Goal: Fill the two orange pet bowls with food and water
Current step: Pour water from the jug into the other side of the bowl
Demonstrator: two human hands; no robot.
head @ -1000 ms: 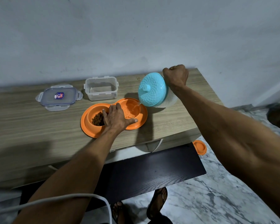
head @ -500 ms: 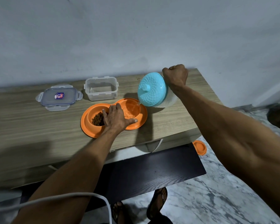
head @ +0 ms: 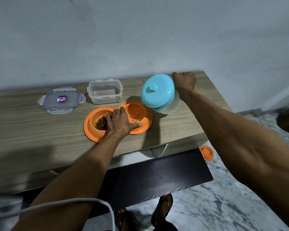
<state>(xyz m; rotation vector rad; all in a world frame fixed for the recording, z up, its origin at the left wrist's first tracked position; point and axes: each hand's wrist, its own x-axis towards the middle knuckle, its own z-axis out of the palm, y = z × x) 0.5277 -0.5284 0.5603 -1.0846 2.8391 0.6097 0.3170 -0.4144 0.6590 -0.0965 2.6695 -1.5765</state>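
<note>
Head view: right grip [head: 184, 81] seemingly grasps tilted jug [head: 158, 90] beside bowls [head: 90, 133]; left grip [head: 119, 121] rests released on them.

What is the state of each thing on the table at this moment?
Left bowl: holds brown kibble.
Right bowl: some water inside, it seems.
Jug: lidded, tilted toward right bowl, gripped by right hand.
Clear container: open, empty.
Container lid: off, flat on table.
Left hand: flat on the bowls.

Left hand [head: 119, 121]: palm down, fingers straight, thumb splayed.
Right hand [head: 184, 80]: clenched in a fist, forearm extended.
</note>
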